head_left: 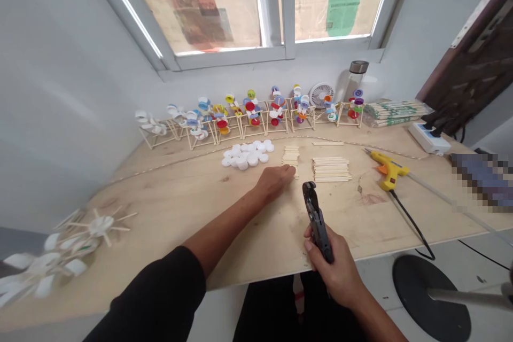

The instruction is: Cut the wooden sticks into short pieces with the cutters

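My right hand [334, 267] grips the dark handles of a black hand cutter [316, 219], its hooked jaw pointing up and away from me over the near part of the wooden table. My left hand [276, 183] reaches across to the near end of a small stack of short wooden sticks [290, 155]. Its fingers are curled and pressed together there; what lies between them is hidden. Right of that stack is a wider pile of longer wooden sticks [331, 169], and one single stick [327, 143] lies behind it. White bottle caps [248, 155] are grouped to the left.
Stick stands with colourful cap wheels [250, 112] line the wall. A yellow glue gun [387, 168] lies right, its cord hanging over the edge. Behind are a power strip [429, 138], bagged sticks [396, 112], a small fan [321, 95] and a bottle [355, 81]. Unfinished wheels [100, 225] lie left.
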Tool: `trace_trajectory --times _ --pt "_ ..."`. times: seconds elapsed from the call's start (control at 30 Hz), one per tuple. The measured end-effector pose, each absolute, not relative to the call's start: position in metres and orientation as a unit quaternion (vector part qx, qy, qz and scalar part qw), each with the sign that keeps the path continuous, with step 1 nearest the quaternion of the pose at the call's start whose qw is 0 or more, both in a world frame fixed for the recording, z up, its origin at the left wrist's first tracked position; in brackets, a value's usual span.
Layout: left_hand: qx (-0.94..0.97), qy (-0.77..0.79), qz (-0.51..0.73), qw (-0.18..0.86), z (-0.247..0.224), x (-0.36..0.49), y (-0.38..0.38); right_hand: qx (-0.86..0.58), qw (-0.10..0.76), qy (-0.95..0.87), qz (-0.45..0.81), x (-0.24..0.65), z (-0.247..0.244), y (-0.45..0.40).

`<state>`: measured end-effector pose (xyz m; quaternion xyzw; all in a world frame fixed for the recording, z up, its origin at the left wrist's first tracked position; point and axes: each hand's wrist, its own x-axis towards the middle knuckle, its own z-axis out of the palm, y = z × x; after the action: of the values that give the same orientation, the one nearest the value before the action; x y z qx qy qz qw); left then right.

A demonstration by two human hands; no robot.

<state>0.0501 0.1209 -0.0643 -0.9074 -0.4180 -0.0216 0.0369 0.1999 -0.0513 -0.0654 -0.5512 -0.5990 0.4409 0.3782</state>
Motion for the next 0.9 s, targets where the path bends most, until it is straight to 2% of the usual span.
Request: trace_trajectory --times 0.53,0.9 --pt "-0.856 -0.508 -0.087 -0.041 -0.063 0.037 0.107 -0.545 0.380 -0.622 0.414 0.201 -0.064 -0.051" --pt "-0.834 -0.539 -0.099 -0.071 -0.064 0.037 0.106 -0.516 0.415 -0.583 0.470 0.201 -0.060 -0.052"
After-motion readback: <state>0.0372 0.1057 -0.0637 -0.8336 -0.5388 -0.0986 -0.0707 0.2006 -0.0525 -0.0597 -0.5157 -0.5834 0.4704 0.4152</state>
